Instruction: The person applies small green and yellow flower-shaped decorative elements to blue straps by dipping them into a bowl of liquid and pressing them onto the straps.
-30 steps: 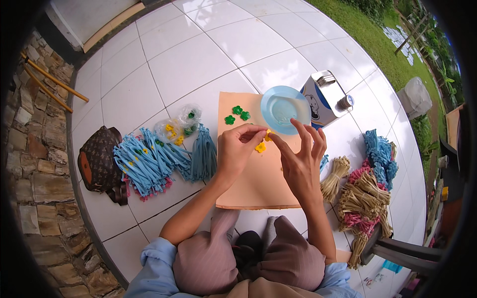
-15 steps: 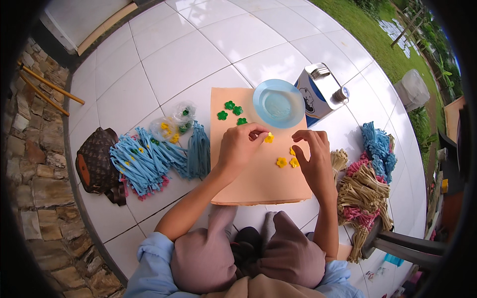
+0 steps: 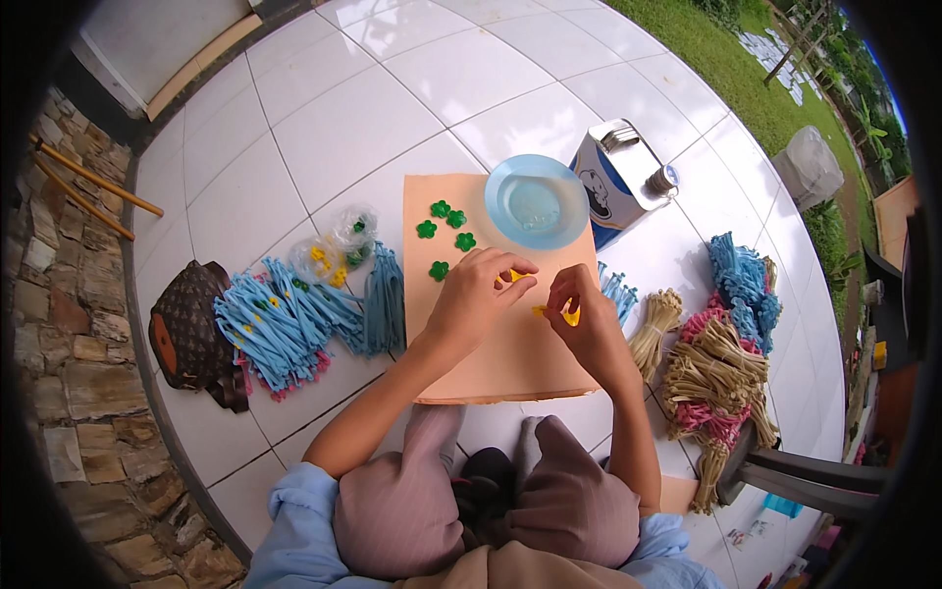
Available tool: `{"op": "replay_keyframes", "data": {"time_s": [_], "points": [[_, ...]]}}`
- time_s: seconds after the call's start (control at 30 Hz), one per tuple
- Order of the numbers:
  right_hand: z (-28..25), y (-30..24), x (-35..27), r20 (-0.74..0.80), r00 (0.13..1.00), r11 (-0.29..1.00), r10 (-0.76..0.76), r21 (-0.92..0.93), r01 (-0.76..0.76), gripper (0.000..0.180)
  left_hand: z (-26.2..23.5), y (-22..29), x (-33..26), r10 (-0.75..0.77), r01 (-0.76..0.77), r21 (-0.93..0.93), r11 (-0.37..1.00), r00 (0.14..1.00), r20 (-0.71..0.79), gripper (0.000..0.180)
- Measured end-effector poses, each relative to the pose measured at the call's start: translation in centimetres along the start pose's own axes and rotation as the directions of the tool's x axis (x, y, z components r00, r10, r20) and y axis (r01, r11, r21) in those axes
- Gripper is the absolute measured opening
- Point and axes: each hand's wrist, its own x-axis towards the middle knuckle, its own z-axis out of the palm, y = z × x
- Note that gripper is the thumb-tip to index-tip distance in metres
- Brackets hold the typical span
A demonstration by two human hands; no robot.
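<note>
My left hand pinches a small yellow plastic flower between thumb and fingertips, over a peach-coloured board. To its right, my right hand curls downward with its fingers closed round another yellow flower. A bit of yellow also shows at its fingertips; the fingers partly hide how many flowers are there. Several green flowers lie on the board's far left. A light blue plate rests at the far right of the board.
Behind the plate stands a blue and white metal can. On the left lie light blue cord bundles, clear bags of flowers and a brown bag. Beige, pink and blue bundles lie on the right, near a dark chair leg.
My right hand has come down and left onto the yellow flowers, closing its fingers there. My left hand still pinches its flower, turned lower in the fingers. The whole view has shifted slightly.
</note>
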Motion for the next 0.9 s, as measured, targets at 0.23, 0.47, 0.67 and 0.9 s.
{"op": "replay_keyframes", "data": {"time_s": [0.23, 0.47, 0.67, 0.9], "points": [[0.1, -0.2, 1.8, -0.131, 0.978, 0.893, 0.165, 0.44, -0.092, 0.025, -0.3, 0.9, -0.5, -0.1, 0.107, -0.289, 0.951, 0.994, 0.036, 0.013], [1.0, 2.8, 5.0, -0.248, 0.95, 0.877, -0.191, -0.477, 0.052, 0.029, -1.3, -0.4, -0.1, -0.254, 0.199, -0.348, 0.916, 0.96, -0.119, 0.01], [1.9, 2.9, 5.6, -0.215, 0.93, 0.778, -0.298, -0.62, 0.106, 0.029, -1.8, -0.9, 0.0, -0.27, 0.214, -0.317, 0.924, 0.952, -0.142, 0.009], [1.3, 1.9, 5.1, -0.295, 0.92, 0.825, -0.26, -0.562, 0.053, 0.027, -1.8, -1.6, 0.3, -0.274, 0.204, -0.393, 0.897, 0.953, -0.13, 0.01]]}}
